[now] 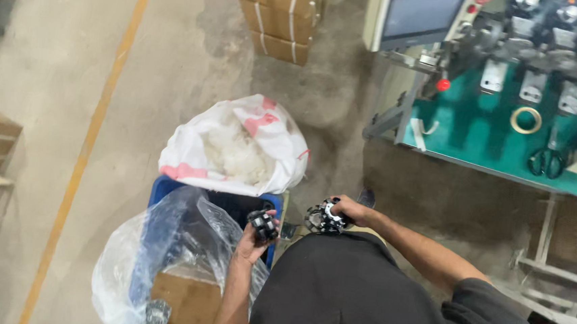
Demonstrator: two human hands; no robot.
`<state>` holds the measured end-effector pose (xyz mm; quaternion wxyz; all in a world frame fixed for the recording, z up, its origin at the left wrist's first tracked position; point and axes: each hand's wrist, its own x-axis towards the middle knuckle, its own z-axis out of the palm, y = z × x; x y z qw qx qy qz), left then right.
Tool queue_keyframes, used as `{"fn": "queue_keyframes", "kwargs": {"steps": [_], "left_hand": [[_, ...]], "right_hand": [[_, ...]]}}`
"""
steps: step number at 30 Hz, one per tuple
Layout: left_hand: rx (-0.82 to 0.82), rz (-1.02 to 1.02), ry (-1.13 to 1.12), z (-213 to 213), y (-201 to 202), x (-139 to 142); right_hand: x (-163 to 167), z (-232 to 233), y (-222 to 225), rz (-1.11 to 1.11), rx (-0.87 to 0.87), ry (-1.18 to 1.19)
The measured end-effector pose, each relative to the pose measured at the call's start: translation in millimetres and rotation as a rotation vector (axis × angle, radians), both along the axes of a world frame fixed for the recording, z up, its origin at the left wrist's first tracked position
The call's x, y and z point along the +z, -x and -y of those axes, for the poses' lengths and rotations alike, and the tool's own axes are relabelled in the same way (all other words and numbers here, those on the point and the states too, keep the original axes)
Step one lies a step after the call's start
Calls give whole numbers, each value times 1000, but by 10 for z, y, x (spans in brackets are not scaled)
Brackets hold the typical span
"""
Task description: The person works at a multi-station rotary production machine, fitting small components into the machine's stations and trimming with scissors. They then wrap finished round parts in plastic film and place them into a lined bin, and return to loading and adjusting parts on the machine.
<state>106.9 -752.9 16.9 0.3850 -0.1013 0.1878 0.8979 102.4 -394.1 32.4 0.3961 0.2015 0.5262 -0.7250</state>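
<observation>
Concrete floor (pixel 194 54) fills most of your head view, grey and stained, with a yellow painted line (pixel 91 135) running from 12 o'clock down toward 7 o'clock. Your left hand (pixel 256 237) sits just below centre, fingers curled around a small black part (pixel 263 224) that it grips from beneath. Your right hand (pixel 349 210) is at about 4 o'clock of centre, closed on a round black-and-white toothed part (pixel 324 218); the two hands are near each other but apart. Directly under your left hand stands a blue bin (pixel 164 194), partly draped by a clear plastic bag (pixel 153 261) that holds a brown cardboard box (pixel 187 300). Just past the bin, toward 12 o'clock, a white sack with red marks (pixel 235 145) lies open with pale fluffy material inside. Stacked cardboard cartons (pixel 278 12) stand at 12 o'clock. At 2 o'clock a green workbench (pixel 480 138) carries a tape roll (pixel 526 120), scissors (pixel 547 162) and a row of machine heads, with a screen (pixel 421 12) at its near corner. Your dark shirt (pixel 360 295) fills the bottom edge
</observation>
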Motion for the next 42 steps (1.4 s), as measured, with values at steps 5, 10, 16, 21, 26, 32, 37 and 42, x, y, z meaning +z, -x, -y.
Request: {"fn": "queue_keyframes", "kwargs": {"steps": [5, 10, 16, 21, 26, 32, 37, 42], "left_hand": [[-353, -163, 559, -1594, 525, -65], [-479, -25, 849, -3569, 684, -96], [-673, -351, 1304, -5527, 880, 65], [-832, -1129, 1540, -6703, 1176, 190], [-852, -1389, 1414, -7540, 1352, 238], [-887, -1395, 1370, -7998, 1388, 157], [-699, -1311, 1352, -8056, 1301, -23], [-120, -1394, 1205, -8106, 972, -122]], "right_hand": [[-105, -1561, -783, 146, -422, -108], [-3, -3077, -1238, 149, -690, -199], [269, -4213, -1054, 192, -1143, -59], [448, -4915, -491, 63, -1153, -469], [539, -5390, -142, 103, -921, -611], [500, -5810, 128, -6, -373, -1025], [330, -6076, 90, -60, -82, -1314], [155, -6396, -177, -490, 31, -1493]]}}
